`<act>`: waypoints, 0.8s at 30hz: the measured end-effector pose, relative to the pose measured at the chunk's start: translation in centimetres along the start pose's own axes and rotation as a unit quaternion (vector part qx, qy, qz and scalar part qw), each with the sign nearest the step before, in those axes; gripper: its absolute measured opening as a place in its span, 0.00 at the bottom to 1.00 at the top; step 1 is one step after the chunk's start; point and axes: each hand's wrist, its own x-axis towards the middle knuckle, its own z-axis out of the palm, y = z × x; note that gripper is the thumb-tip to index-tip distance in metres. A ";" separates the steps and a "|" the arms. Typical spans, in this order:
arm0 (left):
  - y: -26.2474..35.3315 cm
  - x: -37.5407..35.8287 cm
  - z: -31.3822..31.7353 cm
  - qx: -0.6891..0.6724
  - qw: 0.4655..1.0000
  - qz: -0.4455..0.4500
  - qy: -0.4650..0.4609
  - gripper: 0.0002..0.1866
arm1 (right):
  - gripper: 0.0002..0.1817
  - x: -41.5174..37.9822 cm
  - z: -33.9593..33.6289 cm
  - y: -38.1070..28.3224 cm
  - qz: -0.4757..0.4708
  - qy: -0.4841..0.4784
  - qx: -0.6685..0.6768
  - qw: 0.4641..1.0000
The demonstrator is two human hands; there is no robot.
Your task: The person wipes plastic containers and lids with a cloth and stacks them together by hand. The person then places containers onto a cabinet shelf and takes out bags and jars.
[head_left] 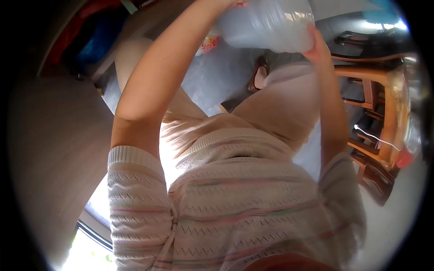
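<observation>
- Fingers (312, 34) of the right hand (318, 49) are curled against one end of a translucent plastic bag (271, 22); the left hand (235, 3) grips the opposite end at the top frame edge, its fingers mostly out of view.
- Bag: held up between both hands, above the lap.
- Striped knit sweater (226, 212) fills the foreground.
- Wooden chair (379, 95) stands to the person's right.
- Shoe (258, 74) lies on the floor, below the bag.

A single head-worn fisheye view looks steeply down the person's own front, so close that the knit sweater (235, 203) fills the lower frame. Beyond the sweater lies the floor; right of it, wooden chairs (370, 113). Dark vignette rings the edges.
</observation>
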 end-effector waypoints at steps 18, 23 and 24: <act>-10.6 0.4 11.4 -0.089 0.977 -0.152 -0.120 0.17 | 0.25 -5.1 -4.6 6.8 -0.052 0.113 0.059 0.990; -13.7 0.7 12.0 -0.005 0.993 -0.097 -0.072 0.22 | 0.27 -4.6 -6.1 7.5 -0.070 0.151 0.067 0.984; -14.2 0.7 12.0 0.008 0.994 -0.082 -0.065 0.23 | 0.27 -4.3 -7.0 7.9 -0.073 0.141 0.080 0.984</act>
